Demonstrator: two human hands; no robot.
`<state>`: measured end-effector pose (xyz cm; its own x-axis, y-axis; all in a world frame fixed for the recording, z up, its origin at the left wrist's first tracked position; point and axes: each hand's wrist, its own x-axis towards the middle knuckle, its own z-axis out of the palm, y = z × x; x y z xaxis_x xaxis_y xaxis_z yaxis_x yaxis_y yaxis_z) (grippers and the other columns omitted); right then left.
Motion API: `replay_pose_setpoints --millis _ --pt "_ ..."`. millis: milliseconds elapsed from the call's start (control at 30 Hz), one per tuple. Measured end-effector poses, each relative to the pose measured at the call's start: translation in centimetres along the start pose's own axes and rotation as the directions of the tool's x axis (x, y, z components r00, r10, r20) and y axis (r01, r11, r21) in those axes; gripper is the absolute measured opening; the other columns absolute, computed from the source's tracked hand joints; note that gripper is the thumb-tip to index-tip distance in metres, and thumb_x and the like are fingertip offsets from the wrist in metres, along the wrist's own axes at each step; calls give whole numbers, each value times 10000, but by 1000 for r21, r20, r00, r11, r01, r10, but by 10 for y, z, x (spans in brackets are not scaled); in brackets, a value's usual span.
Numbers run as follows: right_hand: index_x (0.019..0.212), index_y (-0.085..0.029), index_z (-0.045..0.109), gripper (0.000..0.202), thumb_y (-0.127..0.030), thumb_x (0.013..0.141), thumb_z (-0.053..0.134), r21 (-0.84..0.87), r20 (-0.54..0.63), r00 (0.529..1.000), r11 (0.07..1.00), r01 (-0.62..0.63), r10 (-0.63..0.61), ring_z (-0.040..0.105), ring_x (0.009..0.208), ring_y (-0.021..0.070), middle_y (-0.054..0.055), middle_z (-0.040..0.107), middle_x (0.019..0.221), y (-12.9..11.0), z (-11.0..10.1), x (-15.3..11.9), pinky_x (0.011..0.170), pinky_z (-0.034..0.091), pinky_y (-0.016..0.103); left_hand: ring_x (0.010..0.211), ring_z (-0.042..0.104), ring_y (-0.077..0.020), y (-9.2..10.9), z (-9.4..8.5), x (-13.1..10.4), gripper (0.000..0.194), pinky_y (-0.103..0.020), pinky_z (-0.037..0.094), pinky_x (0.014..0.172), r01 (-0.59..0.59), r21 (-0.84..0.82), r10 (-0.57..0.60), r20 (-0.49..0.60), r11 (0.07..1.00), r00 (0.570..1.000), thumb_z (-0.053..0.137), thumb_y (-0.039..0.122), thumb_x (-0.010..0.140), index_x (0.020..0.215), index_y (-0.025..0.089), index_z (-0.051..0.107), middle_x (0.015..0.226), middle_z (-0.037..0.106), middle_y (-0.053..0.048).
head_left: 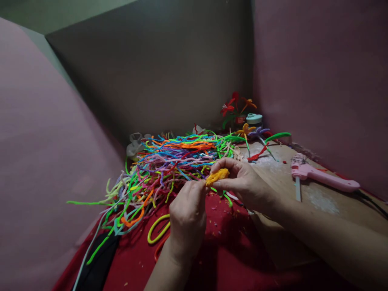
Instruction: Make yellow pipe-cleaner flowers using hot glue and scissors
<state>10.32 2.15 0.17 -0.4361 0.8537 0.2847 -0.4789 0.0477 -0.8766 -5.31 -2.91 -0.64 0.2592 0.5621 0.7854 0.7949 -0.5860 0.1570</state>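
Note:
A small yellow-orange fuzzy piece (pixel 217 177) is pinched between the thumb and fingers of my right hand (pixel 241 178). My left hand (pixel 188 208) is closed, its fingertips meeting the left end of that piece. Both hands are above the red cloth (pixel 224 242), just in front of a large heap of multicoloured pipe cleaners (pixel 178 157). Below and left of my left hand, a yellow loop (pixel 159 229) lies on the cloth, with a red-orange loop partly hidden by my wrist.
A pink glue gun (pixel 327 176) lies on a brown board (pixel 345 202) at the right. Orange (pixel 245 130) and purple (pixel 259 132) fuzzy flowers stand behind the board, near red flowers (pixel 228 108) and a jar with a pale lid (pixel 254 118). A white cord (pixel 91 246) runs along the left.

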Motion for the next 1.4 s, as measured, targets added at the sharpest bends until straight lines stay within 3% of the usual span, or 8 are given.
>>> replay_pose_setpoints --millis 167,300,533,667,867,1067,1200,1400 --pt "833 -183 590 289 -154 617 779 25 47 999 1000 -11 10 590 626 94 -16 652 742 -2 1 -1 586 452 219 732 574 -122 1 -3 3 174 -233 450 675 72 -123 -76 -23 990 997 537 55 819 940 163 599 788 618 -26" --pt "801 -167 616 166 -184 685 735 -35 28 999 999 38 -37 572 593 87 -15 638 694 -3 3 0 571 443 219 683 574 -110 2 -2 2 102 -217 451 654 208 -242 -208 25 948 978 549 110 826 863 173 620 741 608 -5" --pt "773 -169 617 144 -220 693 725 -182 9 997 980 76 -76 516 596 89 -14 600 693 -3 5 -3 541 395 225 659 566 -123 4 -3 4 72 -221 450 619 481 -322 -457 152 815 876 566 215 817 796 177 625 727 621 -8" --pt "761 -165 614 153 -247 693 725 -273 11 994 956 108 -109 495 591 90 -10 583 695 -4 5 -4 520 375 225 649 555 -126 6 -4 6 83 -211 427 573 561 -363 -519 216 744 827 580 234 800 778 178 638 708 618 -8" --pt "789 -173 626 137 -205 693 719 -236 24 997 969 71 -67 529 605 92 -8 616 718 -7 5 -5 548 423 223 563 471 -96 8 -7 8 109 -187 363 497 646 -435 -588 279 628 759 620 271 764 730 170 644 635 571 12" --pt "994 -208 628 252 -260 752 679 -82 -8 991 988 129 -130 591 689 115 18 643 884 -13 1 -2 604 481 248 476 403 -60 5 -14 13 132 -170 307 443 696 -615 -653 361 370 666 682 269 711 721 147 633 549 515 34" --pt "834 -166 658 105 -249 774 639 -114 -146 970 978 177 -192 553 575 99 27 634 788 -21 -8 5 508 445 244 432 364 -31 -3 -16 16 152 -152 257 405 647 -751 -688 402 130 605 707 257 698 708 148 602 540 496 44" --pt "717 -178 671 43 -140 705 654 -240 -311 897 939 244 -313 535 542 98 16 621 703 -46 -23 9 487 416 252 428 343 -20 -16 -15 18 208 -147 268 395 489 -864 -627 449 -121 637 714 234 708 657 146 533 549 457 46"
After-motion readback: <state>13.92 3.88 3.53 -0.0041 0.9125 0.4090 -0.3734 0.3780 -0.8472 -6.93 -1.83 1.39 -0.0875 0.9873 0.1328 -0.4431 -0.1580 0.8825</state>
